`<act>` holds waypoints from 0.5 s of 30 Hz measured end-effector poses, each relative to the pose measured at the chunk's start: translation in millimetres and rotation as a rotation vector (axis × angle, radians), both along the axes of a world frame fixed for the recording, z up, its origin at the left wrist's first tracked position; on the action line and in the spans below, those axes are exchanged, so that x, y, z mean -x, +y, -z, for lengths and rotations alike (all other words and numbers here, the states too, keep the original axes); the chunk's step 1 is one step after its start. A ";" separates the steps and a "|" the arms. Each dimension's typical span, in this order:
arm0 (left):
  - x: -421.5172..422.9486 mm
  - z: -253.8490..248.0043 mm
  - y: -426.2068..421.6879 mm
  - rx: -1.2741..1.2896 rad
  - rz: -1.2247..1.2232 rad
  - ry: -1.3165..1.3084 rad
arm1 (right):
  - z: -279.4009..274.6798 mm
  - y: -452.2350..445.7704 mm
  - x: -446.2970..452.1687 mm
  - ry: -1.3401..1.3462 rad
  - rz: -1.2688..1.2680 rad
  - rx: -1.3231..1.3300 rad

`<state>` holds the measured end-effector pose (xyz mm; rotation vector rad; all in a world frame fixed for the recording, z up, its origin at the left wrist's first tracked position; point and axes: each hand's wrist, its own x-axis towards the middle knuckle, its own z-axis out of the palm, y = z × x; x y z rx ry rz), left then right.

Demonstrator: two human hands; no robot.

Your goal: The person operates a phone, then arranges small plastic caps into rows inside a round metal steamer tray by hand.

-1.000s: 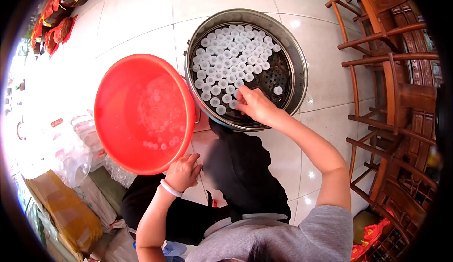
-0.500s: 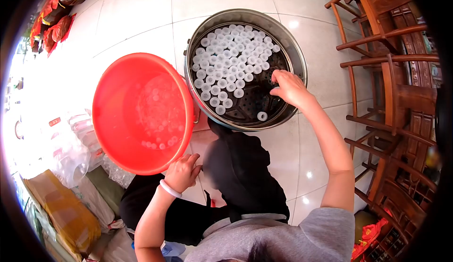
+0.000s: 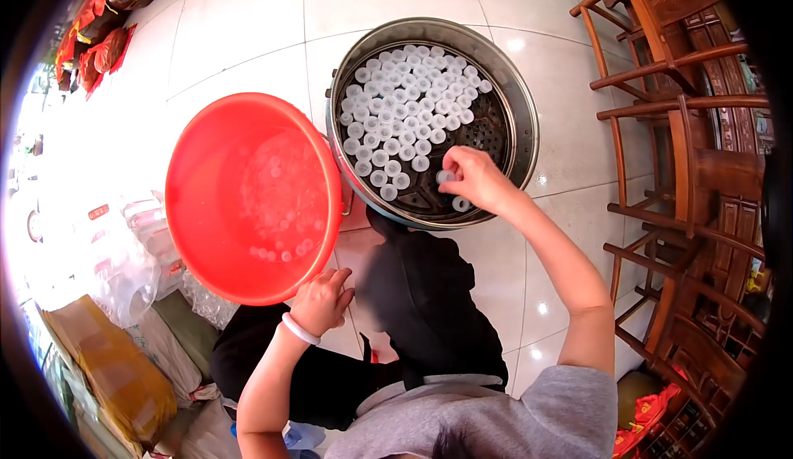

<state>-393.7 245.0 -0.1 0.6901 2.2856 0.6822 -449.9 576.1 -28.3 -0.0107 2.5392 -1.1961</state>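
Many small translucent white cups (image 3: 405, 95) stand close together in a round metal steamer tray (image 3: 522, 104) with a dark perforated base. Over the tray's lower right part, my right hand (image 3: 479, 180) is closed in a pinch on one white cup (image 3: 446, 176). Just below that hand, a single cup (image 3: 461, 204) sits apart from the group. My left hand (image 3: 322, 300), with a white band at the wrist, is beside the lower rim of a red plastic basin (image 3: 206, 186). Its fingers are curled, and what they hold, if anything, is hidden. More small cups (image 3: 287, 256) lie inside the basin.
Wooden chairs (image 3: 652, 79) line the right side. Clear plastic bags (image 3: 124, 269) and a taped brown package (image 3: 107, 360) lie at the lower left. Dark jars with red cloth (image 3: 107, 46) stand at the upper left on the white tiled floor (image 3: 239, 13).
My right hand has moved left within the tray, and a white cup now shows at its fingertips. My left hand stays by the basin rim.
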 end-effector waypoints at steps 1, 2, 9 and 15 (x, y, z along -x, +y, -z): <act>0.1 -0.5 0.4 -0.001 0.002 0.001 | 3.6 -5.1 -1.6 0.015 -0.023 -0.019; 0.3 -1.1 0.8 -0.001 0.002 0.001 | 7.1 -10.0 -3.1 0.030 -0.045 -0.038; -0.1 -4.4 1.4 -0.012 -0.015 0.020 | 10.6 -31.2 0.6 -0.032 0.129 0.200; -0.5 -2.8 -0.6 -0.017 -0.002 0.031 | 20.1 -33.2 4.2 -0.136 0.246 0.245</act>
